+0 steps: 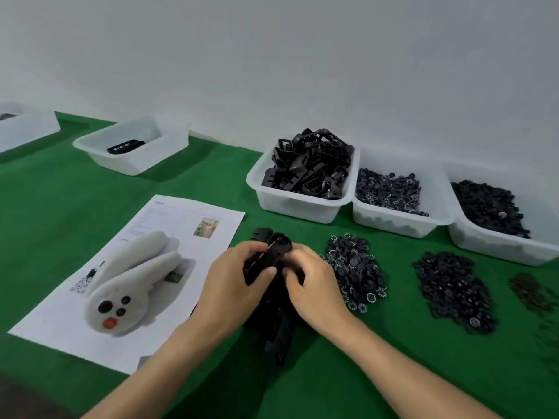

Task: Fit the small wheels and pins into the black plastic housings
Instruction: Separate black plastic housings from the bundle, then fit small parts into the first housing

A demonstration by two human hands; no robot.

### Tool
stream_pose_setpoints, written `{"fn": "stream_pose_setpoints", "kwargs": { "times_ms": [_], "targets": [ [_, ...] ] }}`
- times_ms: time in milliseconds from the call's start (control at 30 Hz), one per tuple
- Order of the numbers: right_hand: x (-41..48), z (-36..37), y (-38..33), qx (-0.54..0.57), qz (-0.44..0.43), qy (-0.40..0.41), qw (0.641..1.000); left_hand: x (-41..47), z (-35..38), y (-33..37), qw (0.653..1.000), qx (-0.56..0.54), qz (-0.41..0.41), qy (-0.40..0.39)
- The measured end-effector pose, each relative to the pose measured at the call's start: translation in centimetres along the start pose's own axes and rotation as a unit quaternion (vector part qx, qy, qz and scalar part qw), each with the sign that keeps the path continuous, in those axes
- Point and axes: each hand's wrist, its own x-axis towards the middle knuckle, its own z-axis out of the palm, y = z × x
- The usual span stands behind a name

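both hands, left (233,276) and right (314,282), grip one housing (266,258) beside the wheels (357,267), likely steadying it to seat a pin.

left hand (234,275) and right hand (314,281), fingers curled, gripping, forearms converging

The left hand (233,282) and right hand (314,282) hid most of the black housing (272,252) gripped between them. The far-left tray (30,128) ran off the edge, the brownish heap (529,290) was blurred, and print on the sheet (181,213) was unreadable.
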Motion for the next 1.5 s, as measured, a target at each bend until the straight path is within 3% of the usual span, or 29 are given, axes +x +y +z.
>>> {"fn": "stream_pose_setpoints", "kwargs": {
  "times_ms": [200, 300, 433, 667, 900, 1100, 1200, 1300, 1367, 1500],
  "targets": [
    [-3.3, -3.0, 1.3, -0.051, 0.017, 0.021, 0.998, -3.3, 0.3, -0.5, 0.986, 0.132, 0.094, -0.024],
    [-4.3, -3.7, 1.3, -0.077, 0.071, -0.046, 0.993, -4.4, 0.9, -1.1, 0.969, 0.190, 0.136, -0.078],
    [-4.3, -2.6, 0.6, -0.123, 0.120, -0.125, 0.977, -4.0, 1.2, -1.5, 0.962, 0.222, 0.127, -0.090],
    [-4.2, -3.8, 1.4, 0.068, 0.236, -0.112, 0.963, -3.5, 0.3, -2.2, 0.970, 0.193, 0.113, -0.090],
    [-3.9, -2.0, 0.1, -0.122, 0.122, -0.143, 0.975, -4.2, 1.5, -0.9, 0.981, 0.152, 0.123, -0.008],
    [-3.8, -5.6, 1.6, -0.094, 0.092, -0.192, 0.973, -4.0, 2.2, 1.0, 0.976, 0.117, 0.179, 0.026],
    [-3.6, -8.9, 3.0, -0.137, 0.046, -0.225, 0.964, -4.0, 3.1, 2.4, 0.980, 0.057, 0.191, -0.018],
    [-3.4, -10.4, 3.6, -0.139, 0.024, -0.254, 0.957, -4.1, 4.2, 3.4, 0.981, 0.011, 0.146, -0.124],
    [-3.8, -11.2, 4.1, -0.117, 0.047, -0.214, 0.969, -4.0, 4.6, 3.3, 0.980, 0.012, 0.103, -0.172],
    [-6.1, -12.7, 5.0, -0.065, 0.133, -0.134, 0.980, -4.1, 4.6, 2.2, 0.980, 0.010, 0.052, -0.194]
  ]
}}
